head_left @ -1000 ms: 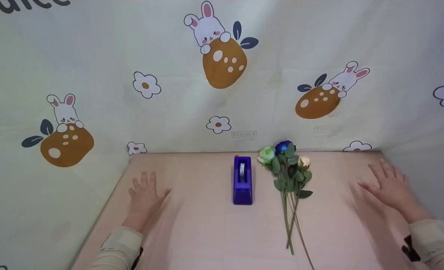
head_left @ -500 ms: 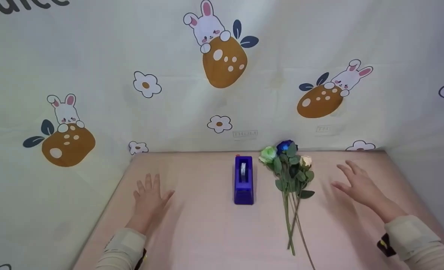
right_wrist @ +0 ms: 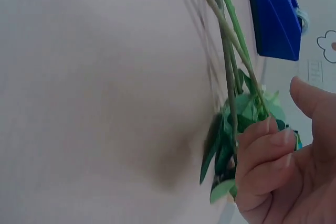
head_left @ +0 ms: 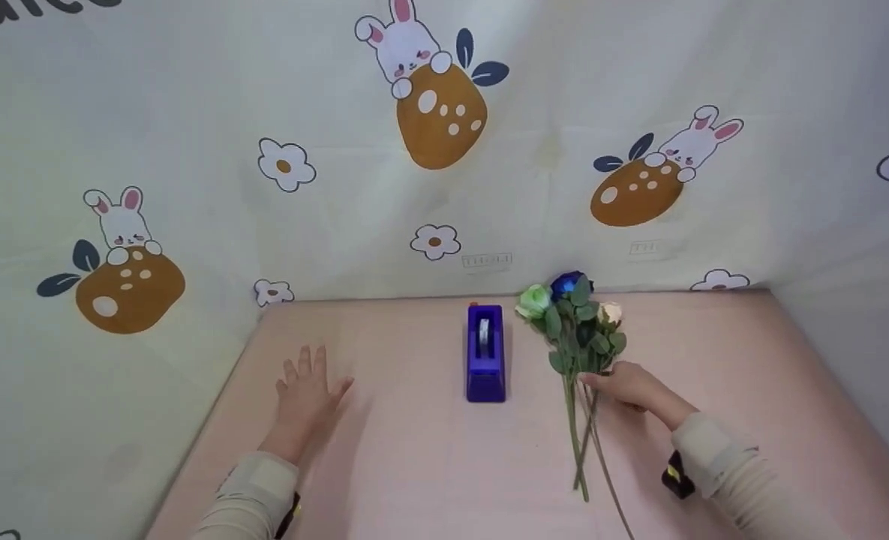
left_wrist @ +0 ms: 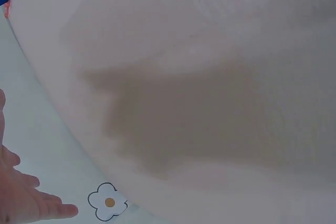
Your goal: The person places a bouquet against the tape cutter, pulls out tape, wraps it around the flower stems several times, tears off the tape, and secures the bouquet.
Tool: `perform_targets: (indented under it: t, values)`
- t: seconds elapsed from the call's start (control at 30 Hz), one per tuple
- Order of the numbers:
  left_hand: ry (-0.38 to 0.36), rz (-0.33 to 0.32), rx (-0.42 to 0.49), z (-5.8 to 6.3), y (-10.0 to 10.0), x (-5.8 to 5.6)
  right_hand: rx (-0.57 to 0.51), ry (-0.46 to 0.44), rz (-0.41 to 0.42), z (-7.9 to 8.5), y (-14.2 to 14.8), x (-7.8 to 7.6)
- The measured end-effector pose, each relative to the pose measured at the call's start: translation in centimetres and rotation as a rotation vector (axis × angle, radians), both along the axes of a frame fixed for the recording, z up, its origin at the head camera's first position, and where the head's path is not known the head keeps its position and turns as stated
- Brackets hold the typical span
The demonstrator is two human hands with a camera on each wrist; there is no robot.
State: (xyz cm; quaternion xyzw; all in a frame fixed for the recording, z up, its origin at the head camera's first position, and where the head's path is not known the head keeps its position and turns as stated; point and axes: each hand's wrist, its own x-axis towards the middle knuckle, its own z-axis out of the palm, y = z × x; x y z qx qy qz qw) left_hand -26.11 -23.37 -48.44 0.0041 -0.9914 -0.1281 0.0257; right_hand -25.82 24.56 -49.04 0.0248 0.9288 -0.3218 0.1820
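Green, blue and pale cream artificial roses [head_left: 570,286] lie bunched on the pink tabletop, their green stems [head_left: 583,450] crossing lower down. At the upper stems is my right hand [head_left: 628,386]. In the right wrist view its fingers [right_wrist: 262,156] bend loosely beside the stems and leaves, and the thumb stands away from them. Whether a fingertip touches a stem is unclear. My left hand [head_left: 305,401] hovers over the table's left part with fingers spread and nothing in it; its shadow shows in the left wrist view. Between the hands stands a purple-blue tape dispenser [head_left: 485,354] with a roll inside.
The pink tabletop [head_left: 414,472] meets a pale cloth backdrop [head_left: 339,240] printed with rabbits and flowers along its back and sides. The dispenser stands just left of the flowers.
My right hand has moved left from the table's right side to the flower stems, its fingers bending. The left hand has barely shifted. The head view has tilted slightly.
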Motion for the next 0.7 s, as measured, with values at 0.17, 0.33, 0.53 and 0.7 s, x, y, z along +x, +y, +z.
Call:
perform_targets:
  t: [0.17,0.33,0.53,0.7]
  values:
    - [0.061,-0.009,0.024,-0.2,0.3,0.1,-0.028,-0.029,-0.057,-0.9,-2.3,-0.2]
    - [0.119,-0.048,0.037,-0.4,0.6,0.1,0.086,-0.014,-0.081,-1.1,-3.7,-0.4]
    - [0.142,-0.069,0.047,-0.4,0.5,0.1,0.085,-0.012,-0.078,-1.5,-4.0,-0.8]
    - [0.122,-0.065,0.052,-0.6,0.4,0.2,-0.018,-0.008,-0.07,-2.5,-3.7,-1.1]
